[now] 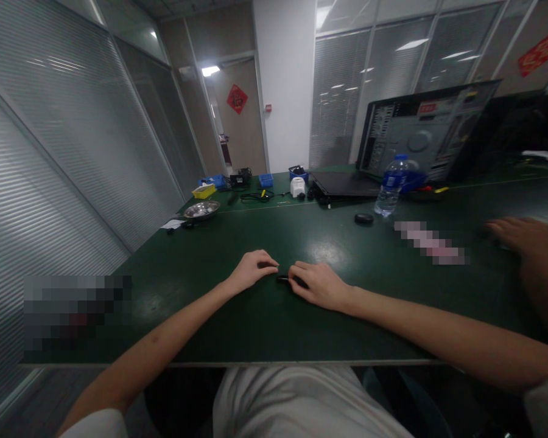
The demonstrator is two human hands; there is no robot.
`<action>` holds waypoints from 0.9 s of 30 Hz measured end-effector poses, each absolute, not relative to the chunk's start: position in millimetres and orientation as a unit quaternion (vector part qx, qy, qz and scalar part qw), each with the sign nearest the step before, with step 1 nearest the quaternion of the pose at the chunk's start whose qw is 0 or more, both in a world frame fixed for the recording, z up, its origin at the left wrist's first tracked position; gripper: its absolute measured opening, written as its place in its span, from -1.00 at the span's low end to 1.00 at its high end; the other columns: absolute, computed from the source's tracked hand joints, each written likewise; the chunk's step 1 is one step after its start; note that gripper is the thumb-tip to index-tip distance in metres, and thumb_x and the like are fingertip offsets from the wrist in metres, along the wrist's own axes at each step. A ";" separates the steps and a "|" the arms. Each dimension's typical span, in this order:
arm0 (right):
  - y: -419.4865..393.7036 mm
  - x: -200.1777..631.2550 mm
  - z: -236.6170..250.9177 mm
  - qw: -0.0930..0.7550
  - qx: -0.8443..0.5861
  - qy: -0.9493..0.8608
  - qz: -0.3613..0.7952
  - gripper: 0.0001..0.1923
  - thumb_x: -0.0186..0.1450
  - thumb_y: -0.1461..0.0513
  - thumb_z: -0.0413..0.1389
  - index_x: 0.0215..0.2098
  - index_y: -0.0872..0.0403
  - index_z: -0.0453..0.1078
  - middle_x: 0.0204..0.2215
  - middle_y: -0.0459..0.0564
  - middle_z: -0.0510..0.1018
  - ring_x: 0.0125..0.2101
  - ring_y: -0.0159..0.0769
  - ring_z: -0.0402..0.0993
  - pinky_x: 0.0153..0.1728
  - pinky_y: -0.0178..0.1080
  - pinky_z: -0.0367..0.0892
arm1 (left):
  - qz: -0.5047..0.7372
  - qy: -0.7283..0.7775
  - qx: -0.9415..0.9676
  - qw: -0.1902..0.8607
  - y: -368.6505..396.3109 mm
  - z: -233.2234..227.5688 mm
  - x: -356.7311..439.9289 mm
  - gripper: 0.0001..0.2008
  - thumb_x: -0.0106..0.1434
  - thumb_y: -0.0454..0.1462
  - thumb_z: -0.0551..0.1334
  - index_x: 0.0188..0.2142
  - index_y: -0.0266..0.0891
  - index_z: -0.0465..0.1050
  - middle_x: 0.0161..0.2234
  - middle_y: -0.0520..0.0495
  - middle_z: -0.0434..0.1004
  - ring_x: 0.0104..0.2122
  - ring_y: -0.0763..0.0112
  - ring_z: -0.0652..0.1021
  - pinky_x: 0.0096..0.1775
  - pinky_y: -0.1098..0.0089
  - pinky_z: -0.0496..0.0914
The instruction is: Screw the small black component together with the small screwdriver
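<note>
Over the middle of the green table, my left hand is closed in a pinch, with thumb and forefinger nearly meeting. A tiny pale speck shows at its fingertips, too small to name. Just to its right, my right hand curls around a small black slim object, whose end sticks out to the left. My fingers hide the rest of it. The two hands are close together but apart.
A co-worker's hand rests at the right. Beyond my hands are a black computer mouse, a water bottle and an opened computer case. A metal bowl and a yellow tray stand at the far left.
</note>
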State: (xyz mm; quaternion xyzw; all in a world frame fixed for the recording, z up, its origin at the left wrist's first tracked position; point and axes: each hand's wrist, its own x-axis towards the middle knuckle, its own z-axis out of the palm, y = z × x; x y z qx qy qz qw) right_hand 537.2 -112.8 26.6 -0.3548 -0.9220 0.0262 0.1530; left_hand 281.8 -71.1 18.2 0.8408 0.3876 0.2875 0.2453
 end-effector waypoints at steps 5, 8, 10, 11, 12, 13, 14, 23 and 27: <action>-112.1 537.9 25.9 0.155 -0.358 -0.920 0.029 -0.81 0.49 0.16 -0.01 -0.08 0.05 0.40 -0.20 -0.03 0.53 -0.36 -0.35 0.43 -0.39 -0.29 0.07 | 0.242 0.390 0.863 0.211 -67.8 20.9 275.7 -0.75 0.32 -0.09 0.35 -0.08 -0.10 0.66 -0.09 -0.11 0.53 -0.06 0.21 0.51 0.00 0.24 0.37; -111.9 538.5 25.7 0.156 -0.358 -0.920 0.032 -0.81 0.49 0.16 0.00 -0.08 0.05 0.41 -0.19 -0.03 0.53 -0.35 -0.34 0.43 -0.38 -0.29 0.09 | 0.220 0.364 0.874 0.235 -73.3 30.1 273.2 -0.68 0.32 -0.12 0.35 0.04 -0.08 0.60 0.01 -0.14 0.50 0.03 0.18 0.48 0.09 0.21 0.34; -111.7 539.2 25.1 0.161 -0.356 -0.920 0.036 -0.82 0.49 0.17 0.01 -0.09 0.06 0.41 -0.19 -0.03 0.54 -0.35 -0.34 0.44 -0.38 -0.29 0.11 | 0.213 0.330 0.884 0.252 -79.3 34.5 274.6 -0.62 0.32 -0.14 0.35 0.12 -0.06 0.54 0.09 -0.15 0.47 0.11 0.16 0.44 0.16 0.17 0.30; -111.6 539.6 24.6 0.164 -0.355 -0.919 0.038 -0.82 0.48 0.17 0.01 -0.09 0.06 0.41 -0.19 -0.03 0.54 -0.34 -0.34 0.45 -0.37 -0.29 0.12 | 0.212 0.313 0.889 0.257 -82.5 35.5 276.5 -0.59 0.31 -0.13 0.36 0.14 -0.06 0.52 0.12 -0.15 0.46 0.14 0.15 0.43 0.19 0.15 0.28; -111.5 540.1 24.1 0.167 -0.353 -0.920 0.041 -0.82 0.48 0.17 0.02 -0.08 0.05 0.41 -0.18 -0.03 0.54 -0.34 -0.34 0.45 -0.37 -0.29 0.13 | 0.213 0.299 0.893 0.259 -85.5 35.7 279.2 -0.57 0.29 -0.13 0.38 0.14 -0.06 0.51 0.13 -0.15 0.46 0.15 0.14 0.41 0.20 0.14 0.26; -111.4 540.5 23.6 0.171 -0.352 -0.919 0.044 -0.82 0.48 0.17 0.02 -0.07 0.05 0.41 -0.18 -0.03 0.54 -0.33 -0.33 0.46 -0.36 -0.29 0.14 | 0.216 0.290 0.896 0.258 -88.1 35.3 282.2 -0.57 0.27 -0.13 0.40 0.12 -0.06 0.52 0.13 -0.15 0.46 0.16 0.13 0.41 0.21 0.12 0.25; -111.2 540.8 23.3 0.175 -0.350 -0.919 0.047 -0.81 0.48 0.16 0.02 -0.06 0.05 0.41 -0.17 -0.02 0.54 -0.33 -0.33 0.46 -0.35 -0.29 0.16 | 0.221 0.285 0.897 0.254 -90.0 34.3 285.3 -0.60 0.27 -0.12 0.40 0.09 -0.07 0.54 0.12 -0.15 0.47 0.15 0.13 0.41 0.21 0.11 0.25; -112.3 540.5 26.6 0.179 -0.357 -0.916 0.051 -0.82 0.47 0.17 0.03 -0.06 0.05 0.42 -0.20 -0.03 0.54 -0.31 -0.32 0.46 -0.33 -0.29 0.17 | 0.246 0.331 0.886 0.214 -81.2 27.4 280.5 -0.85 0.31 -0.18 0.36 -0.14 -0.12 0.61 0.08 -0.13 0.49 0.13 0.16 0.43 0.18 0.12 0.28; -113.0 539.8 26.6 0.180 -0.360 -0.914 0.047 -0.82 0.48 0.18 0.01 -0.08 0.06 0.42 -0.19 -0.03 0.54 -0.30 -0.32 0.47 -0.32 -0.29 0.17 | 0.251 0.332 0.887 0.202 -80.3 28.4 277.1 -0.75 0.30 -0.17 0.38 -0.03 -0.11 0.58 0.09 -0.14 0.49 0.15 0.16 0.42 0.20 0.13 0.27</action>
